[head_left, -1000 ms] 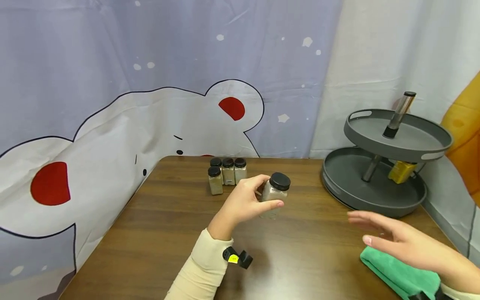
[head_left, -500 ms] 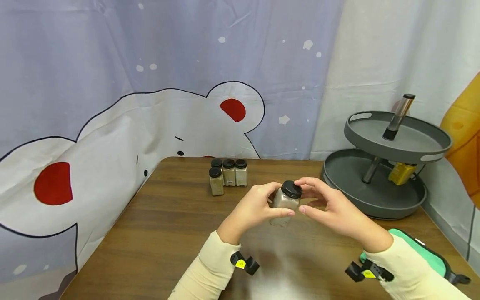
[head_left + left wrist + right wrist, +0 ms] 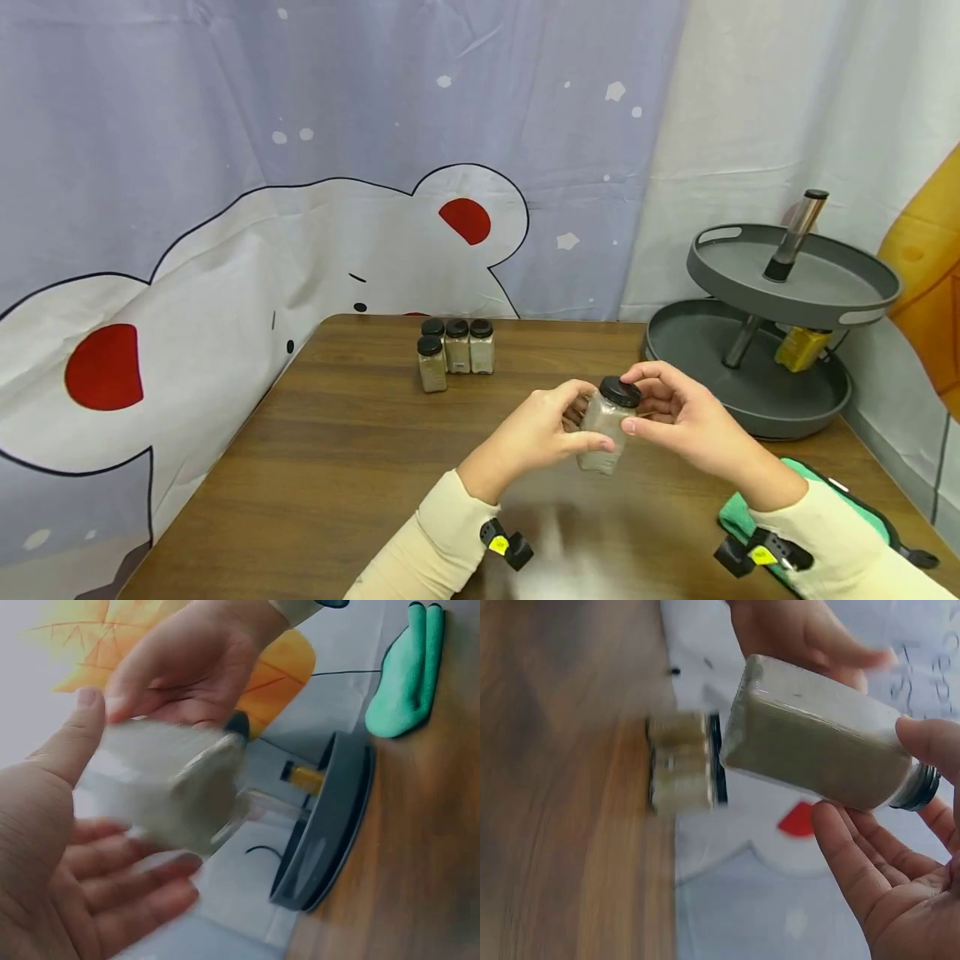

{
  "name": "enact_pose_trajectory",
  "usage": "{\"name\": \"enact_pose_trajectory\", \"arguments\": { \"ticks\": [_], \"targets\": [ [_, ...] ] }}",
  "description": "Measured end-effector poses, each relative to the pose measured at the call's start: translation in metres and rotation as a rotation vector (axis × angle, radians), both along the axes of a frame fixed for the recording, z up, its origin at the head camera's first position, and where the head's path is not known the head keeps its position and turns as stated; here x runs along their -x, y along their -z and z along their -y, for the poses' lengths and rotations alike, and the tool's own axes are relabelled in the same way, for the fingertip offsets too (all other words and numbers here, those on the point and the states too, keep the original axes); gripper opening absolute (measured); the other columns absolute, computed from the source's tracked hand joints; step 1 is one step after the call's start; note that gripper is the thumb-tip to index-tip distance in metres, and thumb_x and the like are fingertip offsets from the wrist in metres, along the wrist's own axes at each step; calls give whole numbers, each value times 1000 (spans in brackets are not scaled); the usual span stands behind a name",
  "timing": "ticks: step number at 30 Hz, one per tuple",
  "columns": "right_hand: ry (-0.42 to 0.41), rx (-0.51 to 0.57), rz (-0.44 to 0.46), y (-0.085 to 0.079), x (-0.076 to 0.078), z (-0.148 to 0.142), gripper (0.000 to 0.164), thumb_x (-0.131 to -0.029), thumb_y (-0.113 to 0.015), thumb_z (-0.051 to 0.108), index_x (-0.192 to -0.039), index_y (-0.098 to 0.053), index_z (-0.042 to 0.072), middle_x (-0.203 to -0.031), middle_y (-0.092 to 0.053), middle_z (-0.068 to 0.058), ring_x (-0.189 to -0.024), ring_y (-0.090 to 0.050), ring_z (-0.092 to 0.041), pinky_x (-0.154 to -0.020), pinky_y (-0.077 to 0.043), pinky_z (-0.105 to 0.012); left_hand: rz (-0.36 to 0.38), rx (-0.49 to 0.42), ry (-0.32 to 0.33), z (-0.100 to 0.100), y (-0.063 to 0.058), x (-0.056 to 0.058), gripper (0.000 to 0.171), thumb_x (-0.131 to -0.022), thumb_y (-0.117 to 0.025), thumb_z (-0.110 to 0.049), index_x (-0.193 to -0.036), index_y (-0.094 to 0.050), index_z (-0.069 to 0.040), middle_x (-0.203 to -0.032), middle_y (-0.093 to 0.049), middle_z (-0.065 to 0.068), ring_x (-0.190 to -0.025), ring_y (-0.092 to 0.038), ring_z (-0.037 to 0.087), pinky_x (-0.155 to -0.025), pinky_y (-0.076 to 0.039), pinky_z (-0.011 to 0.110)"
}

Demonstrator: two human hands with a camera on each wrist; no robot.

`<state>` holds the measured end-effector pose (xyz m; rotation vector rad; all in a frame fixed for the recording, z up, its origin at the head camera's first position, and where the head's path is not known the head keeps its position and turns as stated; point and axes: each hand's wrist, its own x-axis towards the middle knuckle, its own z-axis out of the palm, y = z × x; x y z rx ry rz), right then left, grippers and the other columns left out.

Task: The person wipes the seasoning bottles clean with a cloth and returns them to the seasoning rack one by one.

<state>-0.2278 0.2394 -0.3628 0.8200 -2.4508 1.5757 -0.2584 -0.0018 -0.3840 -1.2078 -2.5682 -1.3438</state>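
Observation:
A clear square spice jar (image 3: 606,417) with a black lid is held tilted above the table, between both hands. My right hand (image 3: 693,425) grips it near the lid, thumb on one side and fingers on the other, as the right wrist view shows. My left hand (image 3: 536,433) is around the lower part of the jar. In the left wrist view its fingers (image 3: 127,892) are spread loosely below the blurred jar, with the thumb close by its side. Pale powder fills part of the jar (image 3: 817,735). Whether the left thumb touches it is hard to tell.
Several similar black-lidded jars (image 3: 457,350) stand together at the table's back edge. A two-tier grey turntable rack (image 3: 795,292) is at the back right, with a yellow container (image 3: 801,348) on its lower tier. A green cloth (image 3: 738,517) lies by the right forearm.
The right hand has come in from the right and taken hold of the jar near its lid. The jar and left hand have moved right and nearer; the left fingers look loosened.

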Motion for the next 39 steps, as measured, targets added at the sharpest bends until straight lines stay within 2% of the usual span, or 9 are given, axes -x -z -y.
{"name": "enact_pose_trajectory", "arguments": {
  "ticks": [5, 11, 14, 16, 19, 23, 27, 33, 39],
  "targets": [
    [113, 180, 39, 8, 16, -48, 42, -92, -70, -5, -128, -52, 6, -102, -68, 0, -89, -68, -9, -72, -58, -24, 97, 67, 8, 20, -5, 9, 42, -97, -70, -35, -131, -58, -14, -106, -72, -4, -92, -68, 5, -83, -52, 21],
    [201, 687, 200, 29, 44, -127, 39, -93, -61, -15, -122, -50, 9, -90, -70, -2, -77, -73, -15, -67, -60, -30, 46, -111, 6, 48, -19, 16, 21, -102, -63, -24, -117, -67, -10, -98, -74, 2, -90, -68, 9, -79, -54, 26],
    [349, 786, 229, 35, 54, -160, 39, -92, -64, -12, -117, -44, 11, -84, -71, -2, -70, -73, -15, -61, -59, -29, 40, -184, -21, 58, -24, 17, 19, -103, -61, -21, -114, -68, -8, -96, -75, 6, -88, -70, 13, -79, -55, 28],
    [507, 721, 209, 37, 62, -178, 41, -91, -68, -7, -116, -43, 15, -85, -68, 3, -65, -71, -10, -58, -58, -25, 56, -230, -29, 62, -28, 17, 18, -103, -60, -17, -112, -68, -4, -95, -74, 11, -88, -72, 21, -80, -57, 29],
    [834, 343, 160, 40, 73, -198, 42, -94, -70, 14, -127, -45, 14, -97, -63, -1, -65, -62, 1, -55, -53, -16, 84, -279, -36, 67, -30, 16, 17, -103, -58, -14, -110, -67, -1, -93, -73, 14, -89, -72, 31, -81, -58, 31],
    [1104, -171, 118, 43, 79, -216, 68, -95, -63, 36, -148, -37, 2, -122, -58, -29, -99, -62, -31, -73, -50, -36, 79, -313, -70, 72, -31, 17, 16, -103, -57, -11, -106, -67, 1, -89, -71, 14, -86, -71, 34, -79, -58, 31],
    [1126, -318, 78, 50, 79, -225, 71, -94, -62, 33, -149, -35, -2, -129, -54, -36, -119, -47, -53, -88, -40, -62, 67, -354, -120, 74, -32, 19, 17, -103, -57, -9, -102, -67, 4, -84, -70, 14, -83, -69, 38, -76, -58, 31],
    [1139, -419, 13, 69, 73, -233, 65, -91, -64, 27, -141, -42, -9, -117, -54, -37, -103, -51, -53, -88, -39, -63, 63, -404, -164, 79, -34, 21, 17, -102, -58, -8, -98, -67, 6, -81, -69, 14, -77, -69, 27, -73, -58, 30],
    [1159, -405, 16, 83, 68, -232, 64, -92, -62, 24, -142, -39, -10, -117, -49, -38, -104, -49, -53, -86, -39, -63, 56, -430, -202, 85, -35, 21, 17, -102, -59, -9, -96, -67, 5, -78, -67, 12, -72, -65, 15, -71, -56, 28]
  ]
}}
